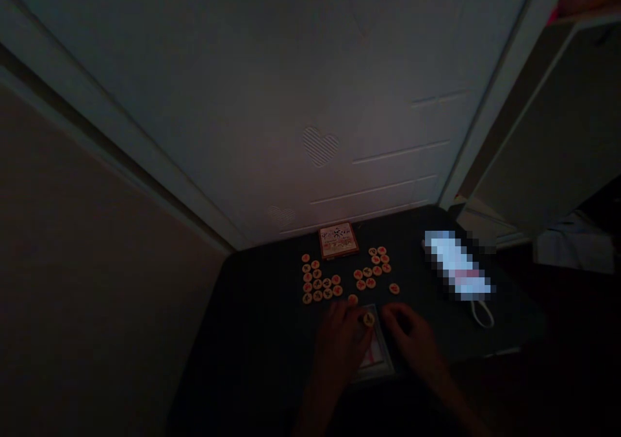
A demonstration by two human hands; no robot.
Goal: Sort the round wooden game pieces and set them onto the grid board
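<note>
It is dim here. My left hand [339, 337] is closed over a flat rectangular case [387, 353]. A round wooden Chinese chess piece [369, 319] with a dark character shows at its fingertips. Part of the case is hidden under that hand, and something pale and red shows inside it. Just right of the case, my right hand [414, 340] has its fingers curled together; whatever they hold, if anything, is hidden. Another chess piece [352, 300] lies by my left fingertips, and a single red-marked piece [394, 289] sits beyond my right hand.
Several chess pieces [317, 284] form rows at the left of the dark table [252, 320], with another group [370, 283] to the right. A printed square box [338, 240] stands behind them near the white panel [291, 101]. At right lies a blurred bright object [456, 266] with a cord loop [484, 315].
</note>
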